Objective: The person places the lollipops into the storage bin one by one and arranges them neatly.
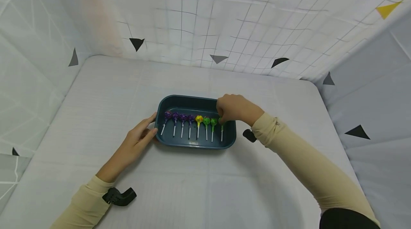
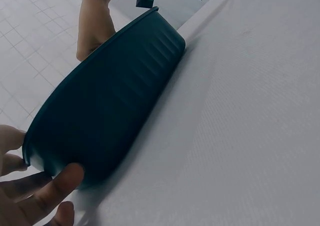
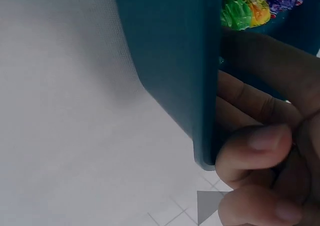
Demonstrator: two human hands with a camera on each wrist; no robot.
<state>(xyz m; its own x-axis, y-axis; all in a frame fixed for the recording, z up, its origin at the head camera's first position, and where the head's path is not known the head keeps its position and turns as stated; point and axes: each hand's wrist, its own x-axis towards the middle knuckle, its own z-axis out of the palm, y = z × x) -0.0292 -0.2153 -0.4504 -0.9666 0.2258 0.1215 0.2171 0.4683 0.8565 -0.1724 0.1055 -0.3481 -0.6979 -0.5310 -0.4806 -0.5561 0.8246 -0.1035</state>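
Observation:
A dark teal tray (image 1: 192, 146) lies on the white table with a row of wrapped lollipops inside, sticks toward the person. Several purple lollipops (image 1: 183, 117) are on the left, then a yellow lollipop (image 1: 199, 119), then three green ones on the right. My left hand (image 1: 133, 143) touches the tray's left end, fingers fairly straight and spread against its wall. My right hand (image 1: 237, 108) reaches over the right end into the tray, its fingertips pinching the head of the rightmost green lollipop (image 1: 222, 134), which they mostly cover.
White cloth covers the table (image 1: 179, 186). Behind it rises a white sheet (image 1: 231, 25) with grid lines and dark and yellow triangles; more sheets hang at both sides. A black wrist device (image 1: 119, 197) sits on the left sleeve, another black device (image 1: 249, 135) by the right wrist.

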